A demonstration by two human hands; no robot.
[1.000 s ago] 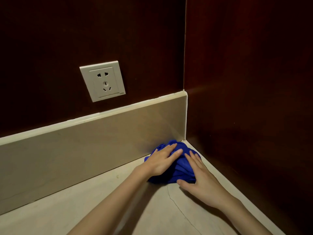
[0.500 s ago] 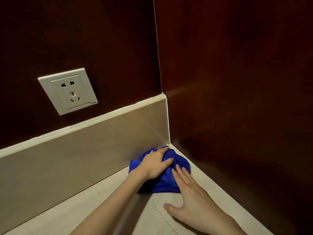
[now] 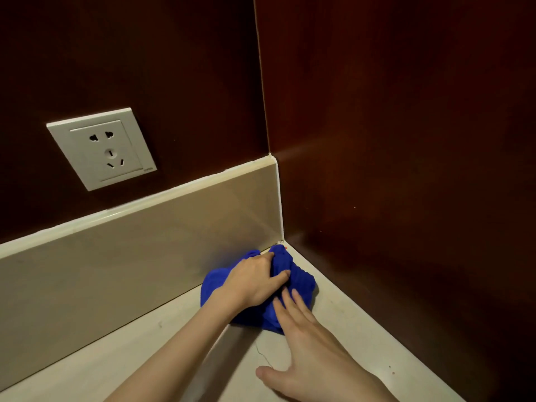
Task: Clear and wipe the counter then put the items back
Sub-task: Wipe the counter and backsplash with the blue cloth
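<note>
A bunched blue cloth (image 3: 301, 281) lies on the pale stone counter (image 3: 145, 352), pushed into the back right corner. My left hand (image 3: 255, 281) lies on top of the cloth with its fingers curled into the folds, gripping it. My right hand (image 3: 307, 352) lies flat on the counter just in front of the cloth, fingers straight, with the fingertips touching the cloth's near edge. Part of the cloth is hidden under both hands.
A beige backsplash strip (image 3: 139, 245) runs along the back of the counter. Above it a white wall socket (image 3: 101, 147) sits on the dark wood wall. A second dark wood wall (image 3: 406, 169) closes the right side. A thin crack (image 3: 262, 355) runs across the counter.
My left hand went from lying flat on the cloth to gripping it and pushed it deeper into the corner. My right hand slid back off the cloth onto the counter.
</note>
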